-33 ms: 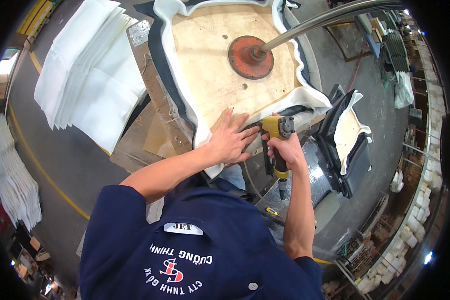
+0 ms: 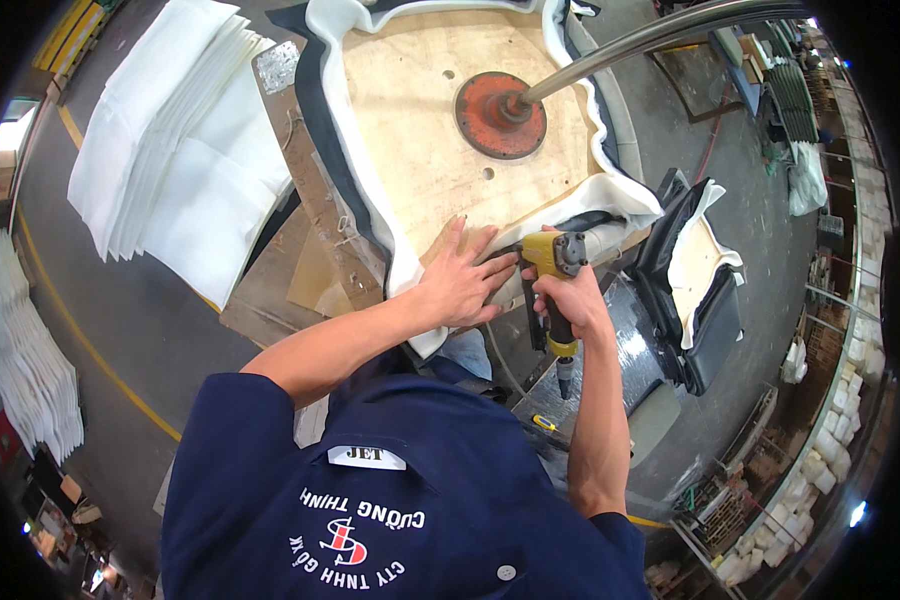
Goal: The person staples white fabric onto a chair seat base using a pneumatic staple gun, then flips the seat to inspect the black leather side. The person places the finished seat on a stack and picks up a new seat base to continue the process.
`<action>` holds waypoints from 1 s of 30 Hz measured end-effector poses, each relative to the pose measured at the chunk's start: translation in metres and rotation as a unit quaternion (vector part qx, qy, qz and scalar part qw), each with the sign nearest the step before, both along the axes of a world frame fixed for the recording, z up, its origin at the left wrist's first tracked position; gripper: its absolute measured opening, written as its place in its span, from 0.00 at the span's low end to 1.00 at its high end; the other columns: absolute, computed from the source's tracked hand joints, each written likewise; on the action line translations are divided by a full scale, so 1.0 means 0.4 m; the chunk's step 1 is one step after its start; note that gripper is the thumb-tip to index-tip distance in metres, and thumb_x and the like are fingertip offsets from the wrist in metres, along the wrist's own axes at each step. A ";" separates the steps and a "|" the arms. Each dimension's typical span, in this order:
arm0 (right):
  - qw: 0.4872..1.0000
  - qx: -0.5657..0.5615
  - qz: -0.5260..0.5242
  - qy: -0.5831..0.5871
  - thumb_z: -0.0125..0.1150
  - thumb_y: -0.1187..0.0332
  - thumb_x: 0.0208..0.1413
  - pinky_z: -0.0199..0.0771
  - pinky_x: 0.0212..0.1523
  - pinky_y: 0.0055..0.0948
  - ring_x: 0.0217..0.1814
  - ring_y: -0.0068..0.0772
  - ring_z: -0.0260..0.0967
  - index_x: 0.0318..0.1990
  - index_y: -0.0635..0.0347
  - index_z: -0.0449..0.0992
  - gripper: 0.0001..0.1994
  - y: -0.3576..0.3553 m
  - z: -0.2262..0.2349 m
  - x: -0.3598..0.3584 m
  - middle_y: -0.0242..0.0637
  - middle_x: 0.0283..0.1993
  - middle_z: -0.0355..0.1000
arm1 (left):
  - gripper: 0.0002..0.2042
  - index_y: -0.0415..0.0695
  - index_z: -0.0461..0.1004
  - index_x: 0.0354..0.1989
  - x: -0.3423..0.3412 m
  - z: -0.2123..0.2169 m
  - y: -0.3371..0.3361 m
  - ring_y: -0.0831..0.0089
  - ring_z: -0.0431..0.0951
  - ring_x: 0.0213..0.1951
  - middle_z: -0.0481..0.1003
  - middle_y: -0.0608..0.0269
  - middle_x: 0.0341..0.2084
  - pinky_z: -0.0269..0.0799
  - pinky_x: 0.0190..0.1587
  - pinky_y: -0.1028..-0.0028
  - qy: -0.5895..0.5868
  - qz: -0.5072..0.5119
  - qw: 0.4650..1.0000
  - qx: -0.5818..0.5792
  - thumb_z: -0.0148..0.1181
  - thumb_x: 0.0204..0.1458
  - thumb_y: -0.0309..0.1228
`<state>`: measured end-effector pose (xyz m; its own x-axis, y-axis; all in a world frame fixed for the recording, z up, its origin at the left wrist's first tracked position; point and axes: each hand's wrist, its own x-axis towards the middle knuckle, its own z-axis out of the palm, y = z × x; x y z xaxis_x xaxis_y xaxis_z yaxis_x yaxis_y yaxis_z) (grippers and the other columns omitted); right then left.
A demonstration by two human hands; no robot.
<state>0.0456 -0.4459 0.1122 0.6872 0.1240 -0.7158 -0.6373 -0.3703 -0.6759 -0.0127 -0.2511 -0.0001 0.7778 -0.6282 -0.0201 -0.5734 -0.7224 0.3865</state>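
Observation:
A plywood seat panel (image 2: pixel 400 110) lies face down in front of me, wrapped at its edges by white padding (image 2: pixel 358 165) and a black cover (image 2: pixel 322 125). A red round disc (image 2: pixel 475 130) on a metal rod rests on the panel's middle. My left hand (image 2: pixel 460 280) lies on the near edge with its fingers stretched out, over the folded padding. In my right hand (image 2: pixel 575 298) is a yellow and black staple gun (image 2: pixel 555 256), its nose against the near edge beside my left fingertips. The exact spot under the nose is hidden.
Beneath the panel is a worn wooden workbench (image 2: pixel 322 215). White sheets (image 2: pixel 140 130) are stacked at the left, with another white stack (image 2: pixel 20 345) farther left. Black-covered seat panels (image 2: pixel 715 345) lie at the right. A yellow utility knife (image 2: pixel 543 423) sits near my right forearm.

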 end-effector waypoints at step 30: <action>0.999 -0.028 -0.005 0.018 0.56 0.84 0.48 0.74 0.23 0.28 0.23 0.26 0.70 0.75 0.52 0.59 0.42 0.022 0.005 0.002 0.42 0.43 0.77 | 0.36 0.57 0.63 0.75 0.002 0.005 0.015 0.52 0.42 0.80 0.58 0.77 0.76 0.30 0.73 0.26 0.062 0.020 0.998 -0.009 0.53 0.60 0.58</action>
